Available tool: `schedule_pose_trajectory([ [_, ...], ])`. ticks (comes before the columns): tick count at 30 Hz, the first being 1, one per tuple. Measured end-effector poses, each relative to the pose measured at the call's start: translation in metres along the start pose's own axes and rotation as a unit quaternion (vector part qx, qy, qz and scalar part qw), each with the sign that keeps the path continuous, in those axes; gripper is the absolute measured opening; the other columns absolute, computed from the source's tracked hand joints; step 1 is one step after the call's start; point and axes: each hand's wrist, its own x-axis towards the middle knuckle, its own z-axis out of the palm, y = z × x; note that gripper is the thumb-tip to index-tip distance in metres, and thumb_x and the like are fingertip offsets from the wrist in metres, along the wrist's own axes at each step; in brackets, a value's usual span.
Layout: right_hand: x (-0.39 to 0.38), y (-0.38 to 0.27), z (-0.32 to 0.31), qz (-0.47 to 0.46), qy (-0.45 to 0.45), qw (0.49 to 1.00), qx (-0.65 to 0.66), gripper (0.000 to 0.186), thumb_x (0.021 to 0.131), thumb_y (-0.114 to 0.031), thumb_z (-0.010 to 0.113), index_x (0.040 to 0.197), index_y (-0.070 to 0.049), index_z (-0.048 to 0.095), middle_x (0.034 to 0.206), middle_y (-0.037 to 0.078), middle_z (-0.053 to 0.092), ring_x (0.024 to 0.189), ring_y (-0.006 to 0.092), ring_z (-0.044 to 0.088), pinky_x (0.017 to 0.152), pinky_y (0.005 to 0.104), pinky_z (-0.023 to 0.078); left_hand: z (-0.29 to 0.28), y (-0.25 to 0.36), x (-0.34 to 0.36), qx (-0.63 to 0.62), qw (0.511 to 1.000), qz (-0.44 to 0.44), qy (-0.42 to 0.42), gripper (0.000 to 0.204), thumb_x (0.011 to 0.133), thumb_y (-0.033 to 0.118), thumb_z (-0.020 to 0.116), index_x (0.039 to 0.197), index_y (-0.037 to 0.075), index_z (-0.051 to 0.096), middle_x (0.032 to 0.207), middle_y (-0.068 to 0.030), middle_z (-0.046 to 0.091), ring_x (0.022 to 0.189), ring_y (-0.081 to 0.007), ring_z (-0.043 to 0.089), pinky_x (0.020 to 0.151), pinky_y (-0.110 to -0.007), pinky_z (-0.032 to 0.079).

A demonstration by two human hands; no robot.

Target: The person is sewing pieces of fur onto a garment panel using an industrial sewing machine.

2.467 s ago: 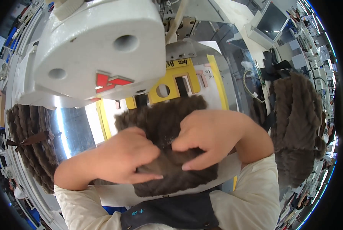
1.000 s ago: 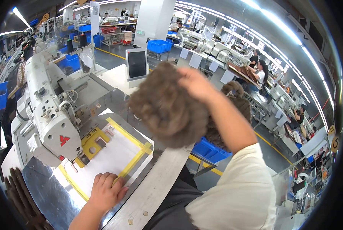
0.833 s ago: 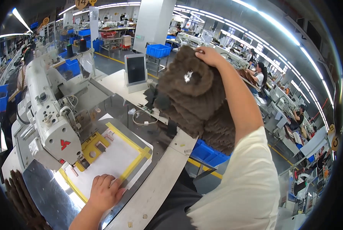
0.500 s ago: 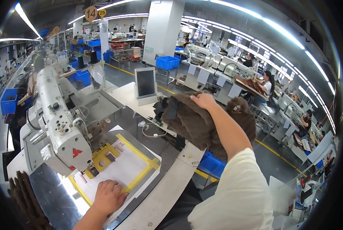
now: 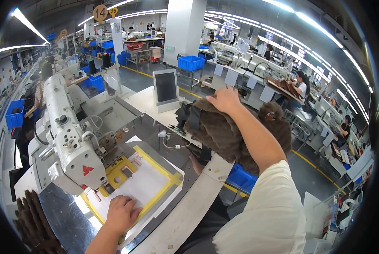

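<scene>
My left hand lies on a white sewing template edged with yellow tape, its fingers loosely spread and holding nothing. The template sits under the head of a white sewing machine, beside a yellow clamp plate with cut-outs. Over to the right, my right hand is at the top far edge of a pile of brown plush fabric. Its thumb shows on the near side and the fingers bend over the edge, partly hidden. A black strip lies on the pile's left side.
A small grey screen stands behind the fabric. Blue bins sit below the pile and farther off. More brown plush strips hang at the lower left. Co-workers sit at machines on the right.
My right hand has shifted up to the fabric pile's far edge, its fingers bending over it. My left hand stays on the template. The whole view has shifted slightly.
</scene>
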Motion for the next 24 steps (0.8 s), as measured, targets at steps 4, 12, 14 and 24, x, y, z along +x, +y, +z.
schedule_pose_trajectory([
  [4, -0.027, -0.042, 0.012, -0.178, 0.177, 0.967, 0.045, 0.043, 0.091, -0.046, 0.069, 0.099, -0.006, 0.079, 0.104, 0.015, 0.071, 0.114, 0.0365, 0.06, 0.099, 0.0541, 0.046, 0.002, 0.0, 0.001, -0.001, 1.0, -0.012, -0.002, 0.032, 0.078, 0.025, 0.084, 0.101, 0.005, 0.074, 0.104, -0.0131, 0.068, 0.101, -0.0346, 0.064, 0.091, -0.046, 0.049],
  [12, -0.117, -0.209, 0.064, -0.506, 0.049, 0.784, 0.356, 0.025, 0.092, -0.027, 0.073, 0.1, -0.003, 0.073, 0.107, 0.014, 0.069, 0.104, 0.0376, 0.064, 0.096, 0.0477, 0.051, 0.0, -0.002, -0.007, 0.036, 0.998, -0.052, -0.024, 0.031, 0.081, 0.025, 0.082, 0.106, 0.009, 0.073, 0.102, -0.0105, 0.069, 0.098, -0.0328, 0.065, 0.09, -0.045, 0.051],
  [14, -0.139, -0.232, 0.087, -0.546, 0.028, 0.746, 0.381, 0.02, 0.091, -0.023, 0.074, 0.098, -0.004, 0.073, 0.104, 0.013, 0.069, 0.099, 0.0367, 0.065, 0.093, 0.0472, 0.052, 0.008, -0.003, 0.0, 0.03, 0.998, -0.049, -0.025, 0.026, 0.085, 0.026, 0.08, 0.104, 0.009, 0.072, 0.103, -0.0098, 0.069, 0.099, -0.0311, 0.066, 0.089, -0.044, 0.051],
  [24, -0.201, -0.265, 0.107, -0.531, -0.012, 0.653, 0.54, 0.013, 0.079, 0.0, 0.077, 0.082, -0.002, 0.065, 0.087, 0.015, 0.063, 0.079, 0.0358, 0.062, 0.072, 0.043, 0.05, -0.088, 0.041, -0.154, 0.231, 0.893, -0.379, 0.077, 0.027, 0.087, 0.028, 0.077, 0.105, 0.009, 0.074, 0.101, -0.0118, 0.071, 0.105, -0.0323, 0.065, 0.093, -0.044, 0.05],
])
